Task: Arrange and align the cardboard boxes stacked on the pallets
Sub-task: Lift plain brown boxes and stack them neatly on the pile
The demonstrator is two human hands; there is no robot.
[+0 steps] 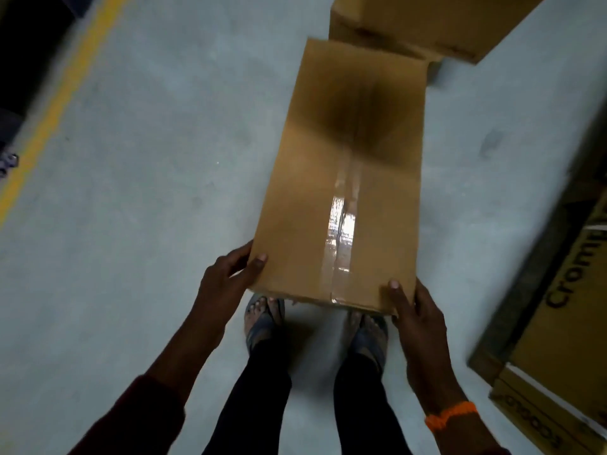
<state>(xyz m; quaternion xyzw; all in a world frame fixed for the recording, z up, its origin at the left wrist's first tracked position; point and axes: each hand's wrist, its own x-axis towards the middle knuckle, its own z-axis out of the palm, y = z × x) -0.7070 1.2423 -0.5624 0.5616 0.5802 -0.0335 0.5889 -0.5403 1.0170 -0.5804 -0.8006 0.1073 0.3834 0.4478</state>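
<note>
**A:** Grey concrete floor [147, 159], with a yellow line [59, 103] running off toward 10 o'clock. What's the grip like?

**B:** Both hands are on the near end of the long cardboard box [345, 175]. The left hand [230, 277] is at 7 o'clock and the right hand [417, 310] at 5 o'clock. Each has its thumb flat on the top face and its fingers curled round a corner. Nothing supports the middle.

**A:** So the risk is the far end?

**B:** I'd say so. The box stretches away to 12 o'clock. With only the corners pinched, its weight could lever it down or twist it out of the fingers. The sandalled feet [262, 320] are directly under the near edge, so a slip would land on the toes.

**A:** And further out?

**B:** The far end meets a second box [427, 24] at 1 o'clock. I can't tell whether it rests on it or only overlaps it. Pushing forward could shove that box askew. Printed cartons [558, 323] sit close by at 4 o'clock, so swinging right could clip them. The glossy tape seam [341, 224] looks intact.
</note>
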